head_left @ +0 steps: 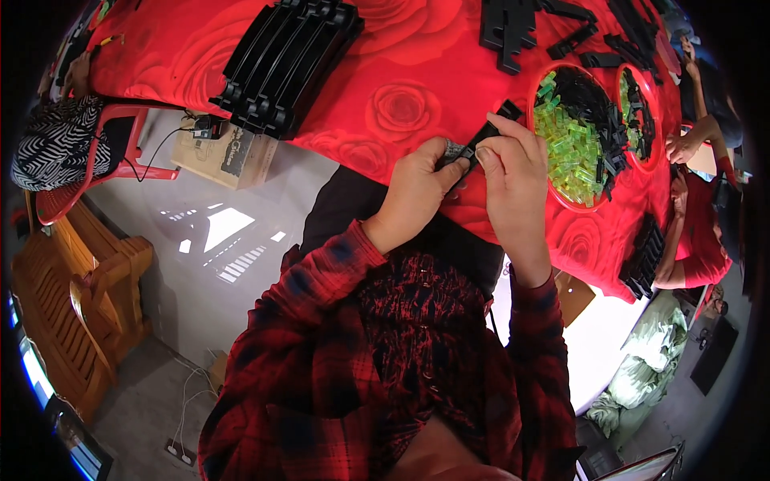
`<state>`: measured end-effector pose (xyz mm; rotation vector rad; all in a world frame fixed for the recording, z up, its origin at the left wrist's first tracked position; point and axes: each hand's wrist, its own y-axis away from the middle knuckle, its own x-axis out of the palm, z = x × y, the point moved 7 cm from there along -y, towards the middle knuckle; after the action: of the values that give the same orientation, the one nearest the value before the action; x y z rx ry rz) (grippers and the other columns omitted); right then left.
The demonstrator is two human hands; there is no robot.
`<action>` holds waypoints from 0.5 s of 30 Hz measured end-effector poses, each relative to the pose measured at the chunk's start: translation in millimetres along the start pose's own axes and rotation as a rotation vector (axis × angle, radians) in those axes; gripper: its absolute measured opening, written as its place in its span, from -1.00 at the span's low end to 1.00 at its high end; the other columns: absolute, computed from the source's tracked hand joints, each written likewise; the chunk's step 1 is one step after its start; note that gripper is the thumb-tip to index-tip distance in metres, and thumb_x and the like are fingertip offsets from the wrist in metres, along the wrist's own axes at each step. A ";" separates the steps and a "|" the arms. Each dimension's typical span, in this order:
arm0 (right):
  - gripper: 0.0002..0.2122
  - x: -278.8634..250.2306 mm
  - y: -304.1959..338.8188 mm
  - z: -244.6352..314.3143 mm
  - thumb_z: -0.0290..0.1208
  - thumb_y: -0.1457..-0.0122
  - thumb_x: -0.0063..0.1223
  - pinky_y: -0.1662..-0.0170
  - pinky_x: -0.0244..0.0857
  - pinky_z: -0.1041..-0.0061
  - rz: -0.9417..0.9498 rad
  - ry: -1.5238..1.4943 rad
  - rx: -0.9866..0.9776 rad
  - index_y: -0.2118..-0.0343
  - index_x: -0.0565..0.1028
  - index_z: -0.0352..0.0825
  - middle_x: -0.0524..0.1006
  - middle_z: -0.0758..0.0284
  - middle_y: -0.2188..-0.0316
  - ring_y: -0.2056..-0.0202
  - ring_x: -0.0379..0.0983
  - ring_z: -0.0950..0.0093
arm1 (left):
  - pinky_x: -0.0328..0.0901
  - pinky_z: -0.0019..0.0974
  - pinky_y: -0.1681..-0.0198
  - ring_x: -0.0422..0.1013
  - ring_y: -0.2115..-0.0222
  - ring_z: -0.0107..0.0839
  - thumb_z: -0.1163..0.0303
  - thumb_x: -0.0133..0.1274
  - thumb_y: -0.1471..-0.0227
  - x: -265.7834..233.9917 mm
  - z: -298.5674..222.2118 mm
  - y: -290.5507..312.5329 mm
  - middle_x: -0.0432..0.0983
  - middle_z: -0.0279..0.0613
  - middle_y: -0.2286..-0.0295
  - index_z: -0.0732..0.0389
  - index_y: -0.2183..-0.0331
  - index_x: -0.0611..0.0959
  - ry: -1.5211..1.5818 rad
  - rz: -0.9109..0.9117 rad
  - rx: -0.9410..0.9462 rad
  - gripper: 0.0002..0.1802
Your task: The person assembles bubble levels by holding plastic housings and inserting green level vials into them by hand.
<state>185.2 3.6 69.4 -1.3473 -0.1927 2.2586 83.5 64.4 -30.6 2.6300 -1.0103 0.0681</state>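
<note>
From where I stand: one piece in work, looks partway done. Left hand [413, 192] is closed round a slim black part [479, 143], pinching it between thumb and fingers; the part is held tilted at the worktop's [405, 112] near edge. Right hand [513, 172] is half curled, fingertips at the part's upper end; can't tell if it grips or pinches a small piece there. No yellow-green showing on the visible stretch of the part.

Just right of the right hand, a red basket [532, 92] holds lots of yellow-green pieces [568, 152] and black pieces [585, 96], so plenty looks left. Farther right, a smaller basket with similar contents. Upper left, a stack of long black parts [293, 64]; upper right, loose black parts [509, 32]. Which of these are finished, if any: can't tell. My guess, mid-batch.
</note>
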 end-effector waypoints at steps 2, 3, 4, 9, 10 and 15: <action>-0.94 -0.3 0.1 -0.6 -0.62 -0.12 0.12 0.07 0.31 0.27 -0.003 -0.037 0.009 0.34 0.52 -0.41 0.54 0.18 0.10 0.15 0.39 0.18 | 0.23 -0.40 0.53 0.33 0.57 -0.63 0.44 0.18 -0.14 0.2 3.8 -0.6 0.45 -0.31 0.59 0.34 0.36 0.55 0.079 0.005 -0.007 -0.83; -0.94 0.0 0.3 -0.7 -0.62 -0.12 0.12 0.07 0.31 0.27 -0.002 -0.038 0.008 0.34 0.52 -0.41 0.54 0.18 0.10 0.15 0.39 0.18 | 0.23 -0.40 0.53 0.33 0.57 -0.63 0.44 0.18 -0.14 -0.7 5.2 -1.0 0.45 -0.31 0.59 0.34 0.36 0.55 0.079 0.004 -0.007 -0.83; -0.94 -0.5 0.7 -1.8 -0.63 -0.11 0.11 0.07 0.31 0.29 -0.009 -0.056 0.019 0.34 0.53 -0.41 0.54 0.19 0.10 0.14 0.40 0.19 | 0.22 -0.41 0.52 0.30 0.56 -0.64 0.45 0.17 -0.15 -1.5 6.6 -1.5 0.43 -0.33 0.59 0.33 0.36 0.55 0.058 0.005 -0.010 -0.84; -0.92 -1.7 3.9 -2.4 -0.63 -0.11 0.11 0.04 0.31 0.31 -0.024 -0.188 0.070 0.31 0.53 -0.40 0.52 0.18 0.06 0.12 0.40 0.21 | 0.17 -0.45 0.51 0.24 0.53 -0.67 0.47 0.15 -0.16 -4.5 13.8 -1.0 0.36 -0.40 0.58 0.32 0.37 0.53 0.083 -0.021 0.013 -0.86; -0.90 -1.8 5.0 -3.2 -0.65 -0.11 0.10 0.03 0.30 0.30 -0.033 -0.224 0.086 0.30 0.53 -0.41 0.50 0.16 0.03 0.10 0.38 0.20 | 0.17 -0.46 0.49 0.24 0.51 -0.67 0.47 0.16 -0.16 -3.6 13.9 -1.2 0.36 -0.42 0.57 0.31 0.36 0.52 0.141 -0.013 0.021 -0.86; -0.89 -0.3 5.8 11.0 -0.63 -0.15 0.05 -0.08 0.26 0.24 -0.005 0.052 0.043 0.27 0.56 -0.42 0.46 0.16 -0.06 0.00 0.34 0.15 | 0.19 -0.47 0.46 0.23 0.48 -0.67 0.48 0.16 -0.17 4.4 16.3 -2.2 0.35 -0.44 0.54 0.31 0.34 0.51 0.222 -0.010 0.065 -0.85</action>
<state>173.9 -0.1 73.0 -1.3797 -0.1290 2.2080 87.1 58.0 -46.0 2.6134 -0.9325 0.3873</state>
